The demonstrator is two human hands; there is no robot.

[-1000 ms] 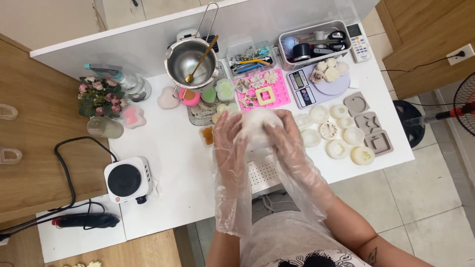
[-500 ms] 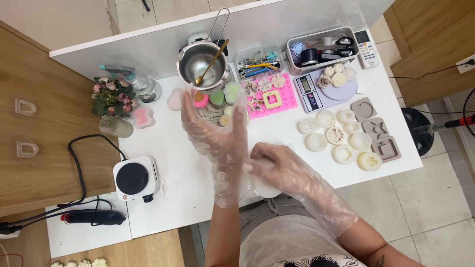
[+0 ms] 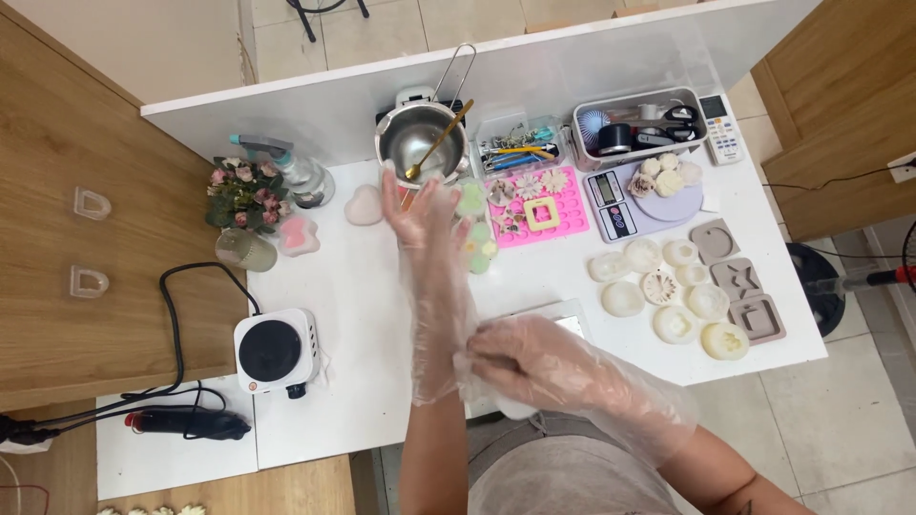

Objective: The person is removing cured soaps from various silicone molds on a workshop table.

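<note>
Both my hands wear loose clear plastic gloves. My left hand point(image 3: 417, 215) is stretched forward over the white table point(image 3: 363, 286), fingers spread, just below the metal melting pot point(image 3: 420, 143) with a gold spoon in it. My right hand point(image 3: 520, 358) grips the cuff of the left glove at my left forearm, near the table's front edge. Under the right hand lies a small white tray point(image 3: 563, 315), partly hidden. Pale green moulded pieces point(image 3: 474, 229) sit right of my left hand.
A pink silicone mould point(image 3: 544, 205), a scale point(image 3: 634, 195) with white pieces, several round white flower moulds point(image 3: 668, 296), grey moulds point(image 3: 739, 281), a tool bin point(image 3: 634, 124), a small hot plate point(image 3: 275, 351), a flower pot point(image 3: 243, 191), a spray bottle point(image 3: 286, 167).
My hands came apart from in front of me. The left hand reached forward toward the pot while the right hand dropped to the left forearm and took hold of the glove cuff.
</note>
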